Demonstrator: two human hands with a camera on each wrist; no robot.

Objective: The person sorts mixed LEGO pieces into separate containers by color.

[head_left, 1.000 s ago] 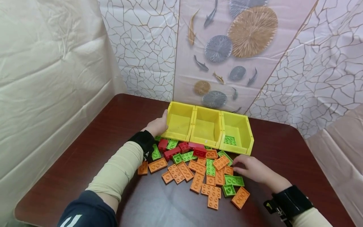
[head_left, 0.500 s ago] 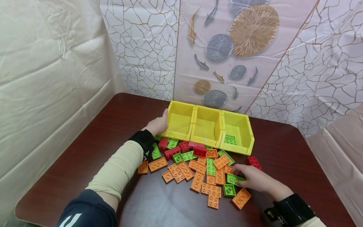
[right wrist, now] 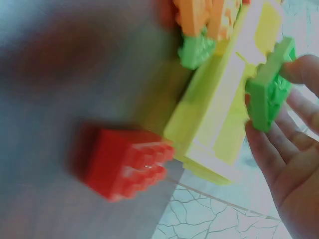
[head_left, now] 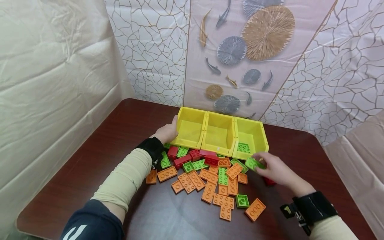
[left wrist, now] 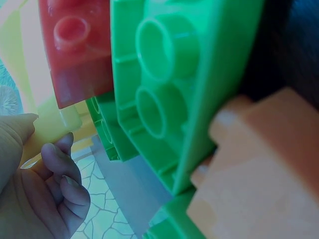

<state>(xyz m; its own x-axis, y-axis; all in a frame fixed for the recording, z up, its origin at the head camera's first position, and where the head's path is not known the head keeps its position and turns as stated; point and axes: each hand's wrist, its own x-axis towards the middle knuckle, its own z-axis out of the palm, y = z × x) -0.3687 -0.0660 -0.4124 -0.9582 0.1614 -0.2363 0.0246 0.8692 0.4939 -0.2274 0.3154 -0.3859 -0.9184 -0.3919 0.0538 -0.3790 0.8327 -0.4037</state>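
A yellow three-compartment bin [head_left: 218,149] stands at the back of the table. My left hand [head_left: 166,133] holds its left end; in the left wrist view the thumb and curled fingers [left wrist: 72,191] pinch the yellow edge. At the bin's front right corner, my right hand [head_left: 276,169] pinches a green toy brick [head_left: 252,163] above the table, seen side-on as a green brick [right wrist: 269,87] in the right wrist view. Another green brick [head_left: 243,147] lies in the right compartment. A red brick [right wrist: 124,162] sits under my right hand, mostly hidden from the head view.
Loose orange bricks [head_left: 209,192], red bricks [head_left: 182,161] and green bricks [head_left: 223,176] are spread in front of the bin, some overlapping. A single orange brick [head_left: 255,209] lies at the pile's near right. Patterned cloth [head_left: 150,50] hangs behind the table [head_left: 75,160].
My right hand has picked up a green brick from the pile's right side and lifted it toward the right compartment. A red brick came into view at the right. My left hand stays put.
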